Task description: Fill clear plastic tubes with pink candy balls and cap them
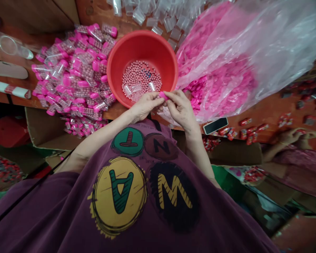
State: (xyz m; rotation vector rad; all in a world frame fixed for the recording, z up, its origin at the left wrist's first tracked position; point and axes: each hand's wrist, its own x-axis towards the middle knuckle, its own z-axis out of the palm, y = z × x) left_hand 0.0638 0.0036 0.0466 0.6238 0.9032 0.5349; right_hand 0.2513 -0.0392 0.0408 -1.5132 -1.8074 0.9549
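Note:
My left hand (145,106) and my right hand (181,108) meet at the near rim of a red plastic bowl (143,40). Between their fingertips is a small bright pink cap (162,95), pinched from both sides. Whether a clear bottle sits under the cap is hidden by my fingers. Inside the bowl lie many small pink beads (140,72), a few blue ones, and some clear little containers (133,89) partly among them.
Left of the bowl is a heap of pink-capped bead bottles (79,70). A clear plastic bag (276,45) of pink caps (221,84) lies at right. Clear containers (171,23) lie behind. A phone (215,125) rests near the edge; another person's hands (300,136) work at far right.

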